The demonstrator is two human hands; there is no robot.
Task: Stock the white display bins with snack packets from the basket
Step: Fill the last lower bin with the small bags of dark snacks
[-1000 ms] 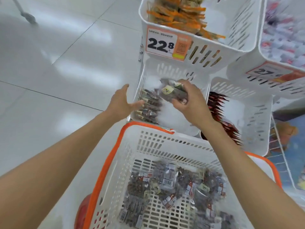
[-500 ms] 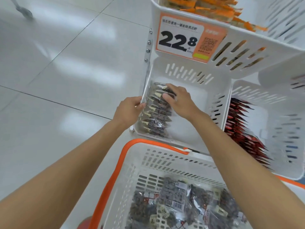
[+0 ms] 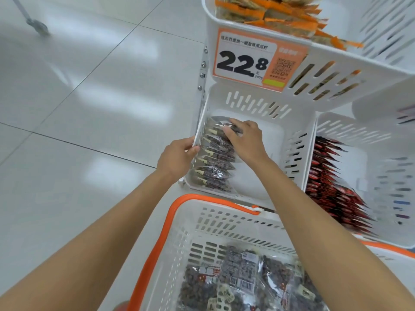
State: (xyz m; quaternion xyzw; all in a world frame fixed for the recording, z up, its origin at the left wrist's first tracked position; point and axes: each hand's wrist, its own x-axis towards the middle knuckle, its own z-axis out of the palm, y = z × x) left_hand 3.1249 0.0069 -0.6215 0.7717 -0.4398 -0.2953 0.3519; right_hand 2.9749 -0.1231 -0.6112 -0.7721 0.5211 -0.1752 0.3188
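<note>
Snack packets point(image 3: 213, 162) line up beneath our right hand point(image 3: 247, 140), which pinches the rearmost packet point(image 3: 219, 125) in the white display bin point(image 3: 258, 95). Our left hand point(image 3: 177, 156) grips the bin's wall; we should seat that packet upright, snug.

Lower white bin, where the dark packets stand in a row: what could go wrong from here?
1. The packets stand on edge along the left wall only, with bare bin floor to their right. When the right hand lets go of the far packet, the row may topple sideways.
2. The left hand has its grip on the thin left wall of the white bin. A hard pull could flex or shift it.
</note>
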